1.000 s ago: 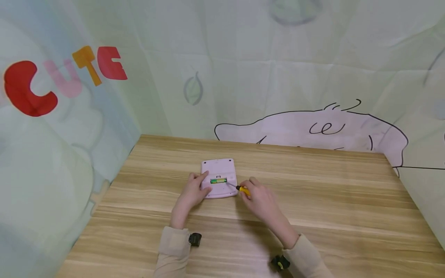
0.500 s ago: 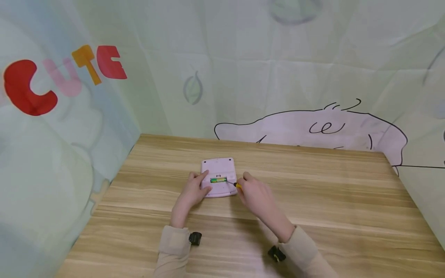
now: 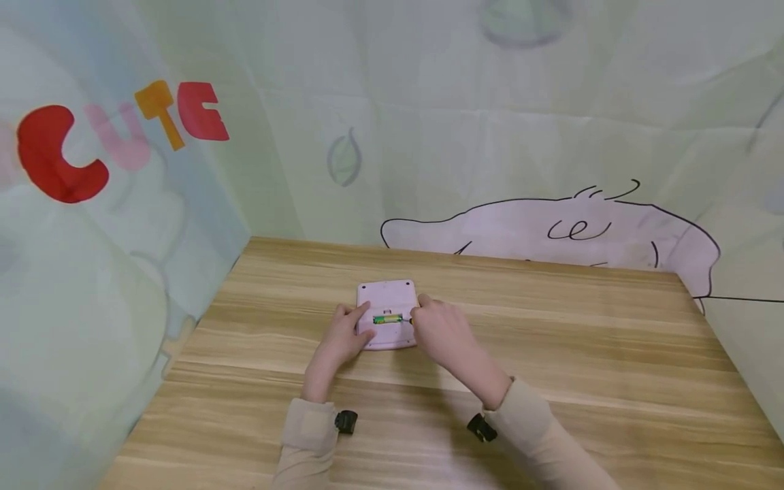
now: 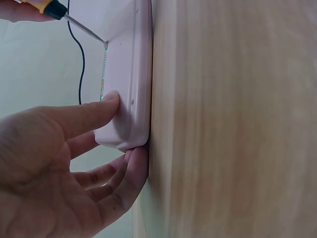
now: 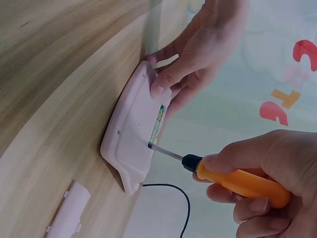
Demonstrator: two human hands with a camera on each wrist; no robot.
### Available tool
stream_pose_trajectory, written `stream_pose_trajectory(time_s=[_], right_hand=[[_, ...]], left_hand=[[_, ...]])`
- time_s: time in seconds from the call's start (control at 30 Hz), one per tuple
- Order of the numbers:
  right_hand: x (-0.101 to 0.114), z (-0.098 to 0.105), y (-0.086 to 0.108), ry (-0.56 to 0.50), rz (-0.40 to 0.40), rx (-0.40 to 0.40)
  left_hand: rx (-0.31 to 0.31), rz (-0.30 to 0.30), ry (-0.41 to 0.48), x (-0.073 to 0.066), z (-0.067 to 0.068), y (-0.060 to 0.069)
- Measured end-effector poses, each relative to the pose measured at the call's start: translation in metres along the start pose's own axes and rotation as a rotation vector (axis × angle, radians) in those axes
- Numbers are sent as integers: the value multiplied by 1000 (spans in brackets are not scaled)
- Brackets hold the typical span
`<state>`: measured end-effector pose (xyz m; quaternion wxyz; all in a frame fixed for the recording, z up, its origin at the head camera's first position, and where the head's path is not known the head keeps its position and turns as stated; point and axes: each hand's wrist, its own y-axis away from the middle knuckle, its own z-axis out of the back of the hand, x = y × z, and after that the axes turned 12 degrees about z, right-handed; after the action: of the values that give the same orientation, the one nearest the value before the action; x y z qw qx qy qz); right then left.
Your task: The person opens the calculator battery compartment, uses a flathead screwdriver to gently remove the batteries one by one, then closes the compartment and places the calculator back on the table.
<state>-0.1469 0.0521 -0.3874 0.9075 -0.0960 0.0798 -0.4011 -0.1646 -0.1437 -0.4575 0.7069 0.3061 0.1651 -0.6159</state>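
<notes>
A pink calculator [image 3: 387, 295] lies face down on the table, its battery slot uncovered with a green-and-yellow battery [image 3: 387, 318] inside. My left hand [image 3: 339, 341] grips its left edge, thumb on the back panel and fingers along the side, as the left wrist view shows. The fingers of my right hand [image 3: 447, 337] curl round the orange handle of a screwdriver [image 5: 242, 186]. Its metal tip meets the end of the battery nearest my right hand; whether it is wedged under cannot be made out. In the head view my right hand covers most of the handle.
In the right wrist view a pink battery cover [image 5: 69, 210] with small tabs lies on the wooden table [image 3: 582, 361] beside the calculator. A printed cloth backdrop [image 3: 429, 136] hangs behind the table and to its left.
My right hand has moved left and slightly away from me, closer to the calculator, hiding more of the screwdriver. My left hand and the calculator stay in place.
</notes>
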Motion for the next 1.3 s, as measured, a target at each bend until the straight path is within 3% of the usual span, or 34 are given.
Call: stream_pose_trajectory(time_s=[0.23,0.6,0.73,0.9,1.3], right_hand=[[-1,0,-4,45,8,59],[5,9,-21,65,92,199],[4,11,-26,11,113,262],[-5,10,-28,-121,83,346],[-25,2,-16,-299,69,261]], left_hand=[[-3,2,4,1,-2,-1],[-11,-1,-3,0,-1,0],[-11,-4,-7,0,0,0],[3,5,-4,-1,0,1],[-15,-23,-14,-1,0,1]])
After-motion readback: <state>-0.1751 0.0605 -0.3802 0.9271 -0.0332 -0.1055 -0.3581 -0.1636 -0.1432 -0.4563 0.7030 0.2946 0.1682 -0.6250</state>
